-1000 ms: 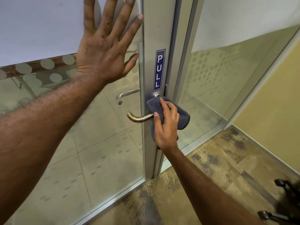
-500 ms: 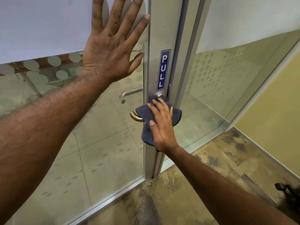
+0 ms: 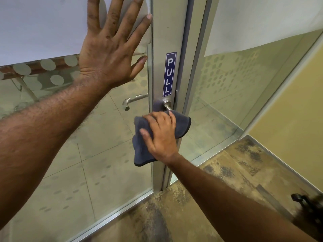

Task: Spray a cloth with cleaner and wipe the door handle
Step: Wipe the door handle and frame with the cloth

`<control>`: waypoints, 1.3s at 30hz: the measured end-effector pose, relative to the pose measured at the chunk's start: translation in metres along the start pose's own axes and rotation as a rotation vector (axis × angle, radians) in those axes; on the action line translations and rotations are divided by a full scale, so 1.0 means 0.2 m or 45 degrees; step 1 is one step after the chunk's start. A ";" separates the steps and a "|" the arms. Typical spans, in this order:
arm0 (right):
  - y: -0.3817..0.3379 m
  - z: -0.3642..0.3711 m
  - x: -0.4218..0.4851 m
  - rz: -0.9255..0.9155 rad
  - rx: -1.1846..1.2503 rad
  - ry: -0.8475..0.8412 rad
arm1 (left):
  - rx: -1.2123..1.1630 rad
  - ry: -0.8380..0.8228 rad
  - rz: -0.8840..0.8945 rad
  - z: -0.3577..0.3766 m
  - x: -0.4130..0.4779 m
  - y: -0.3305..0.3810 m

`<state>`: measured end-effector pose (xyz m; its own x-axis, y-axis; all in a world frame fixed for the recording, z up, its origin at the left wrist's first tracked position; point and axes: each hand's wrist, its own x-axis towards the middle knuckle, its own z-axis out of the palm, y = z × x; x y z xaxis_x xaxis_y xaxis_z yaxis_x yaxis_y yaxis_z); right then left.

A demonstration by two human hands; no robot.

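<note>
I see left hand (image 3: 108,51) flat on glass door (image 3: 83,140), fingers spread apart; right hand (image 3: 160,135) fingers clamped round cloth (image 3: 182,125) over door handle (image 3: 167,104), at door's right edge. My worry: pressing it down unlatches door, door swings; loose cloth tail may slip off.

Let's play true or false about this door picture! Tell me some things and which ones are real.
1. The left hand lies flat on the glass door, fingers spread. True.
2. The sign on the door frame says PUSH. False: it says PULL.
3. The right hand holds a cloth over the door handle. True.
4. The cloth is bright yellow. False: it is dark grey.
5. The left hand holds a spray bottle. False: it holds nothing, and no spray bottle can be seen.
</note>
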<state>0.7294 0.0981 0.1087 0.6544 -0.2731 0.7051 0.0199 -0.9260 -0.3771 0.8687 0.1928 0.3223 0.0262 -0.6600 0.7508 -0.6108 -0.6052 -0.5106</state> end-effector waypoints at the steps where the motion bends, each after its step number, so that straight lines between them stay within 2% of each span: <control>1: 0.02 0.00 -0.04 -0.063 -0.067 -0.045 | -0.006 -0.001 0.004 0.00 0.00 0.00; 3: 0.07 -0.01 -0.07 -0.089 -0.097 -0.052 | -0.003 0.003 0.003 0.00 0.00 0.00; 4: 0.09 -0.02 -0.07 -0.003 -0.037 -0.021 | 0.006 0.006 0.003 0.00 0.00 0.00; 9: 0.04 -0.02 0.14 1.035 0.787 0.403 | -0.001 0.000 0.000 0.00 0.00 -0.01; 11: 0.03 -0.02 0.20 1.250 0.876 0.503 | -0.023 -0.018 -0.004 -0.01 0.00 0.00; 12: 0.02 -0.03 0.21 1.264 0.860 0.522 | -0.031 -0.028 -0.011 -0.01 0.00 0.00; 14: -0.03 -0.04 0.20 1.145 0.771 0.507 | -0.027 -0.050 -0.026 -0.01 0.00 0.00; 18: -0.11 0.03 0.06 0.706 0.381 0.324 | -0.001 -0.049 -0.021 -0.02 -0.01 0.00; 20: -0.09 0.05 -0.01 0.584 0.365 0.302 | 0.022 -0.043 -0.002 -0.02 0.00 0.00; 22: -0.05 0.04 -0.01 0.591 0.438 0.305 | 0.042 -0.037 -0.001 -0.02 0.00 0.00; 26: -0.05 0.02 0.13 0.957 0.726 0.505 | 0.013 -0.042 -0.011 -0.02 0.00 0.00; 28: -0.07 0.01 0.18 1.045 0.721 0.542 | -0.007 -0.057 -0.014 -0.02 0.00 0.00; 30: -0.10 0.03 0.16 0.965 0.600 0.476 | -0.026 -0.062 -0.020 -0.03 0.00 0.00; 34: -0.11 0.06 -0.01 0.553 0.250 0.249 | -0.049 -0.085 -0.036 -0.04 0.00 0.01; 37: -0.02 0.03 -0.07 0.359 0.276 0.201 | -0.049 -0.101 -0.034 -0.04 -0.01 0.01; 39: 0.00 0.00 -0.03 0.430 0.419 0.220 | -0.053 -0.102 -0.038 -0.04 -0.01 0.00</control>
<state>0.7252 0.0992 0.1036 0.5311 -0.6085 0.5896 0.0838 -0.6547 -0.7512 0.8623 0.1970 0.3244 0.1072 -0.6768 0.7283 -0.6412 -0.6069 -0.4696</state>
